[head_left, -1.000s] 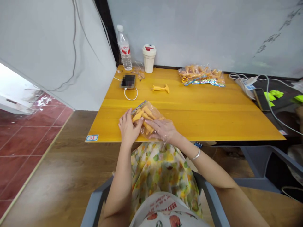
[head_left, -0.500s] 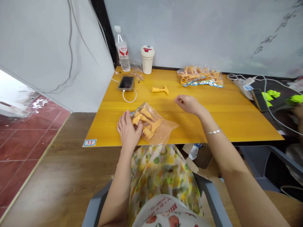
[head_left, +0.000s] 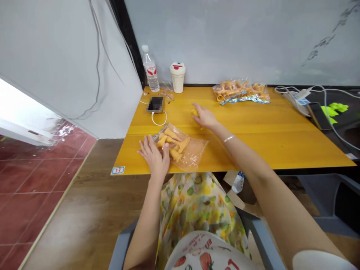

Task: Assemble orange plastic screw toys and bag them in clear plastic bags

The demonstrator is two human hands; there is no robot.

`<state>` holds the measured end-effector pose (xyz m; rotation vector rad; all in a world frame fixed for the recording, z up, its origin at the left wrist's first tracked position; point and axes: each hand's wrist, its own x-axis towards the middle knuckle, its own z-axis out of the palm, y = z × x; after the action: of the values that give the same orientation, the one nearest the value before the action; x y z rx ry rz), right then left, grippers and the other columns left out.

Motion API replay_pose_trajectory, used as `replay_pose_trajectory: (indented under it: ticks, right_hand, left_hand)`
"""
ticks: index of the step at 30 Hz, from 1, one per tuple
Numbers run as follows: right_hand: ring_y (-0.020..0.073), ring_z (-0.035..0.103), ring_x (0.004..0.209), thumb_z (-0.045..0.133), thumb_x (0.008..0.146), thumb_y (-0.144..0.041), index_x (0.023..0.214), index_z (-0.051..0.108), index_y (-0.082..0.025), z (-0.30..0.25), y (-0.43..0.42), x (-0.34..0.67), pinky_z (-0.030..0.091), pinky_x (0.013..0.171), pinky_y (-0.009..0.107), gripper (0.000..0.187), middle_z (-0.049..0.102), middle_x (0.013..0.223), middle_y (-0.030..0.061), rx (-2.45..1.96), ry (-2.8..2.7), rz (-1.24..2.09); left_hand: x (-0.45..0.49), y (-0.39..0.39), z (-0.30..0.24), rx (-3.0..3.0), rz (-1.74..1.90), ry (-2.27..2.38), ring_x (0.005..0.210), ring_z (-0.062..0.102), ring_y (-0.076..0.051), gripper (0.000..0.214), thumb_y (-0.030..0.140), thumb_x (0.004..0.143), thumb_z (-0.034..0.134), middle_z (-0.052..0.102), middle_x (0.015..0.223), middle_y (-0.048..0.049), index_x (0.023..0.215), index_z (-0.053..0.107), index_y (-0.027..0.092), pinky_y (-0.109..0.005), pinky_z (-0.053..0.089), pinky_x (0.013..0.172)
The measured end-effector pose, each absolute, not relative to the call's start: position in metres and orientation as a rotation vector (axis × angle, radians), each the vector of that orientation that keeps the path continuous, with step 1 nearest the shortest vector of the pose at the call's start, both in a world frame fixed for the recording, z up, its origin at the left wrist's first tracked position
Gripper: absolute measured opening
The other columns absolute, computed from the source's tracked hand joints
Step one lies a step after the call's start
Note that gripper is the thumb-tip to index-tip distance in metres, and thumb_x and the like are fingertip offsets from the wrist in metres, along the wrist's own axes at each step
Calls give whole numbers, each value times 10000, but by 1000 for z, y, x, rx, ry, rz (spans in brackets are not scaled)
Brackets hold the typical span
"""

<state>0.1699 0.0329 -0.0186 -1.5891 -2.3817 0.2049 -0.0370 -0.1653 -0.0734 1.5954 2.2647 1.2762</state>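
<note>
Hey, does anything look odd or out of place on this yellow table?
The dark device beside the white cable is pixelated, so it can't be made out. The orange pieces sit inside the clear bag under the left hand.

Sticker (head_left: 117,170) on table (head_left: 267,146) corner: no. 33.

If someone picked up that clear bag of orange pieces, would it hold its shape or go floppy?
Probably floppy: the clear plastic bag has an empty end lying flat and creased on the yellow wooden table. The loose orange pieces inside would likely shift and bunch. The thin, glossy film might also slip a little under the left hand.
</note>
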Motion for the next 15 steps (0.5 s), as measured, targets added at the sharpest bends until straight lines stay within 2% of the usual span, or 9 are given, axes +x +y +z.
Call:
replay_pose_trajectory:
  ticks: [1,3,5,6,8,10,12,15]
  right_hand:
    - [280,662,1060,571,935,-260,1530,387,-160,-18,25,185,517,945,423,630,645,1284,176,-1537,-2275,270]
    - [216,672,833,638,887,-263,1394,504,-140,-15,1,218,548,846,380,538,702,1009,99,-1478,-2015,411]
    - [157,601,594,689,863,-347,1302,533,-184,-12,-31,250,554,674,328,494,620,718,-23,-1428,-1751,640]
    - [135,579,541,726,838,-408,1261,539,-219,-12,-50,263,549,625,302,500,580,664,-60,-1384,-1626,773]
    - [108,604,523,809,745,-478,1152,539,-261,-14,-90,281,560,588,266,535,595,691,-83,-1309,-1312,1040]
    - [105,659,556,866,674,-491,1077,521,-268,-19,-127,288,583,597,242,575,653,740,-77,-1262,-1051,1274]
    - [122,703,597,879,671,-486,1054,513,-266,-27,-157,282,603,622,233,574,678,712,-68,-1242,-897,1432]
    - [149,757,723,890,685,-433,1055,499,-271,-40,-182,254,624,707,241,562,699,725,-63,-1134,-763,1586]
  left_hand:
    - [-32,-170,-70,1665,1300,2234,1569,120,-432,805,571,959,436,265,1649,-255,1574,293,71,-694,75,1226]
    - [-16,-183,-60,1871,1326,2125,1577,122,-405,861,624,944,455,268,1649,-256,1589,258,89,-671,74,1240]
    - [6,-195,-50,2165,1259,1934,1576,153,-384,934,653,915,501,304,1636,-257,1601,218,85,-644,77,1256]
    - [17,-199,-46,2299,1170,1847,1576,156,-382,934,644,912,517,313,1637,-245,1602,221,87,-637,82,1261]
    - [35,-202,-42,2458,1007,1758,1566,189,-386,819,548,952,509,332,1634,-221,1591,274,92,-641,118,1259]
    - [46,-198,-43,2464,899,1781,1537,283,-375,611,366,1007,438,399,1603,-197,1551,375,93,-632,192,1251]
    - [48,-191,-46,2382,881,1837,1484,403,-349,502,235,1023,356,496,1537,-187,1484,479,79,-604,270,1239]
    - [46,-183,-45,2285,965,1849,1438,476,-328,483,229,1038,309,561,1473,-201,1413,553,46,-571,324,1229]
